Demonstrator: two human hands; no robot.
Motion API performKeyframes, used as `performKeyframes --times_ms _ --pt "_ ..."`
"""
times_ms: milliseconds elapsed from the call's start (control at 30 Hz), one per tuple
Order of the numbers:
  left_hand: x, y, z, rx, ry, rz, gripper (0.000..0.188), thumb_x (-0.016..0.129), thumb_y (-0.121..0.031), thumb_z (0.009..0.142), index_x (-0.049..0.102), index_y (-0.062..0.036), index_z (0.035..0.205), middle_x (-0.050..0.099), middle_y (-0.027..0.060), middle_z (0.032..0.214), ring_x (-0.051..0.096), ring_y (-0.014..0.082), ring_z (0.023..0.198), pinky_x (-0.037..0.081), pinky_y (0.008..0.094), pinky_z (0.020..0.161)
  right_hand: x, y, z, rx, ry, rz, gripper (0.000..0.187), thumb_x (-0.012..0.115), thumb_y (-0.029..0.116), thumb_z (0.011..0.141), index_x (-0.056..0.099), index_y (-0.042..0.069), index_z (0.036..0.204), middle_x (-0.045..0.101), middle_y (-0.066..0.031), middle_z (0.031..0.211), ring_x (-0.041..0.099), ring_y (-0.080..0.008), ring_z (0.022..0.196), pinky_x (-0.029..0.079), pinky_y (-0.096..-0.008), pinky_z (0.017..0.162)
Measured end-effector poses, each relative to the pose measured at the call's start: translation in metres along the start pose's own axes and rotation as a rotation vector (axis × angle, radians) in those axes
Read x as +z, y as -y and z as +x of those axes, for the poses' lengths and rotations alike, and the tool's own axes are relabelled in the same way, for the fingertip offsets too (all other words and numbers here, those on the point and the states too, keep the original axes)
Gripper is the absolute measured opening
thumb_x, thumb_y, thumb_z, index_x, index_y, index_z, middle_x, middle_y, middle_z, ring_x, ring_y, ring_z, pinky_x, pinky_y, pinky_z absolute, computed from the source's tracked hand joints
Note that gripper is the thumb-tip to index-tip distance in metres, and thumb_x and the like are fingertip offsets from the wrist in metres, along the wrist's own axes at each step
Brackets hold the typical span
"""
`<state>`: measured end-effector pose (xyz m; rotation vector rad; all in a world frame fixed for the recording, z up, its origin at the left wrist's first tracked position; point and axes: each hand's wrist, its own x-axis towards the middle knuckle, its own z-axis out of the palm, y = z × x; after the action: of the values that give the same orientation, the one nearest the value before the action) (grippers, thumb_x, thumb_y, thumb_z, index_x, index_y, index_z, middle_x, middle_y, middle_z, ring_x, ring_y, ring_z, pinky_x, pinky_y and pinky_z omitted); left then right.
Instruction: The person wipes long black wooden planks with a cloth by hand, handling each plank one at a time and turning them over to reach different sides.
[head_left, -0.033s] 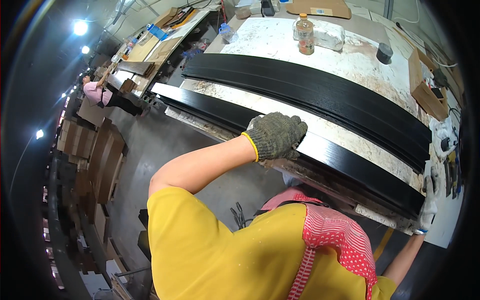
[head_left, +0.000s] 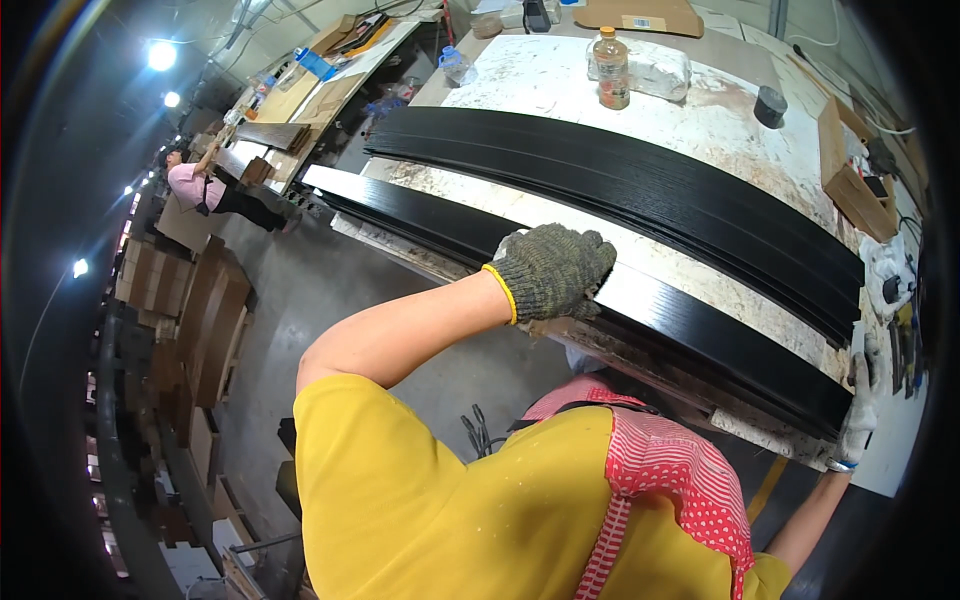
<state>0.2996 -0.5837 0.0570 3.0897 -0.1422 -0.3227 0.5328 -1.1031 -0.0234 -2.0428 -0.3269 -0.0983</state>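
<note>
My left hand point(head_left: 556, 270), in a grey-green knit glove with a yellow cuff, rests on top of the near black board point(head_left: 690, 318). Its fingers are curled together, and a bit of something whitish peeks out beside the knuckles; what lies under the palm is hidden. That glossy board tops a stack along the table's near edge. At the right end of the stack is my right hand point(head_left: 858, 410) in a white glove, fingers stretched out along the board ends. A second stack of black boards point(head_left: 610, 180) lies behind, parallel to the first.
The white worktable point(head_left: 720, 130) is stained. On it stand an orange-capped bottle point(head_left: 610, 70), a wrapped white bundle point(head_left: 660, 72), a dark round container point(head_left: 769, 106) and a wooden box point(head_left: 850, 175). Hand tools point(head_left: 905, 350) lie far right. A person point(head_left: 195, 185) works at another table.
</note>
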Motion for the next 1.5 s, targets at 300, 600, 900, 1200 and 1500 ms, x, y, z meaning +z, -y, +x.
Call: performKeyframes --times_ms 300,600,900,1200,1500 --pt "-0.025 -0.016 0.003 0.005 0.047 -0.055 0.049 0.072 -0.032 0.08 0.056 -0.0061 0.118 0.061 0.0185 0.108 0.066 0.0382 0.095 0.054 0.0482 0.079 -0.019 -0.005 0.006 -0.283 0.103 -0.294 0.036 0.046 0.016 0.1 0.06 0.001 0.13 0.048 -0.017 0.144 0.047 -0.0306 0.133 0.035 -0.0391 0.114" --pt "-0.02 -0.015 0.007 -0.038 0.031 -0.015 0.053 0.077 -0.032 0.076 0.056 -0.0087 0.119 0.059 0.0166 0.112 0.066 0.0379 0.096 0.054 0.0477 0.081 0.001 0.007 0.006 -0.02 0.011 0.026 0.037 0.059 0.013 0.098 0.058 -0.004 0.13 0.059 -0.0129 0.133 0.054 -0.0204 0.124 0.042 -0.0318 0.105" --pt "-0.021 0.002 0.043 0.113 0.206 -0.086 0.046 0.075 -0.039 0.075 0.066 -0.0103 0.109 0.069 0.0156 0.103 0.066 0.0361 0.096 0.052 0.0446 0.085 -0.024 -0.042 0.002 -0.146 -0.009 -0.098 0.038 0.05 0.009 0.097 0.061 0.004 0.133 0.042 -0.0134 0.151 0.045 -0.0288 0.136 0.036 -0.0361 0.114" --pt "-0.041 0.005 0.074 0.073 0.517 -0.116 0.061 0.078 -0.041 0.074 0.063 -0.0062 0.122 0.068 0.0206 0.109 0.063 0.0393 0.105 0.051 0.0446 0.09 0.025 0.032 0.01 -0.05 -0.139 0.113 0.035 0.068 0.024 0.09 0.068 0.006 0.12 0.064 -0.0103 0.117 0.059 -0.0201 0.107 0.05 -0.0329 0.092" --pt "-0.015 0.023 0.048 0.173 0.143 -0.06 0.069 0.086 -0.032 0.065 0.06 -0.0039 0.122 0.066 0.0204 0.113 0.065 0.0381 0.102 0.052 0.0439 0.088 0.017 0.037 0.01 0.122 -0.169 0.348 0.032 0.073 0.024 0.088 0.071 0.006 0.115 0.068 -0.0014 0.094 0.06 -0.009 0.081 0.05 -0.0233 0.068"
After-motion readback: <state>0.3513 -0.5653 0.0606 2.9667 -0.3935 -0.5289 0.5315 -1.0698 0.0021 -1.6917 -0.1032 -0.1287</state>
